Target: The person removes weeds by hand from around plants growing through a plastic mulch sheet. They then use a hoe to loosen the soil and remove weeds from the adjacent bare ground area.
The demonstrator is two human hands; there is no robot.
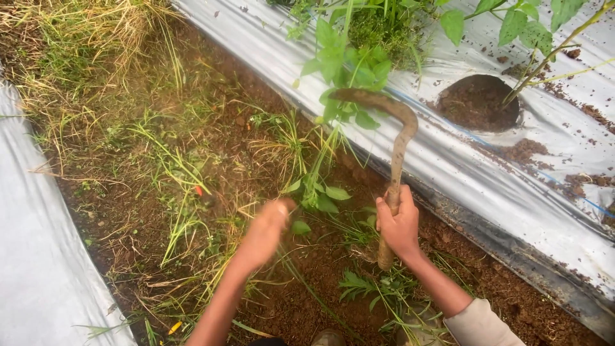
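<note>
The right hand (398, 221) is wrapped tight around the wooden handle of a sickle (394, 147), held nearly upright; its long axis runs up and away, the rusty curved blade hooking left over a leafy weed (317, 195). The blurred left hand (269, 225) touches that weed's stem; its finger state is unclear. Silver plastic mulch (487, 186) lies right.

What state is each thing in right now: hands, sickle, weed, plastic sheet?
Right hand: closed around the wooden handle.
Curved rusty metal sickle: raised, blade hooked left.
Left hand: blurred, at the weed's stem.
Broad-leaved green weed: upright, rooted.
Silver plastic mulch sheet: soil-spattered, with a round planting hole.
</note>
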